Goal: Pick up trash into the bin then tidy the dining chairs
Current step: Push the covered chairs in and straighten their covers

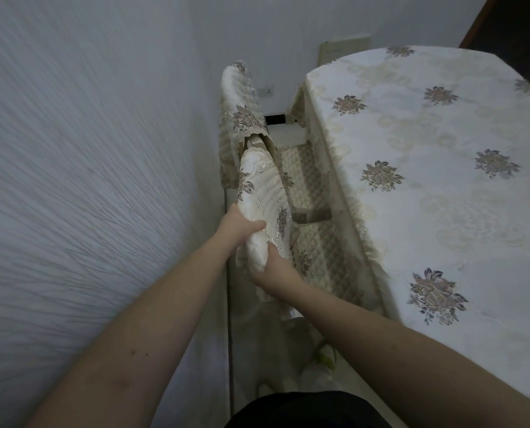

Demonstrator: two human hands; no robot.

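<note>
- The padded top of the nearer dining chair, dressed in a cream quilted cover with embroidered flowers, is gripped by both hands in a narrow gap between the textured wall and the desk.
- The left hand is wrapped around the wall side of the chair back, thumb laid across the fabric.
- The right hand is curled around the lower near edge of the same chair back, fingers tucked behind the cover.
- A second covered chair is seen just beyond, its seat partly under the desk's floral cloth.
- A wall socket is visible on the far wall, and something white and green, too blurred to identify, lies on the floor below the arms.
</note>
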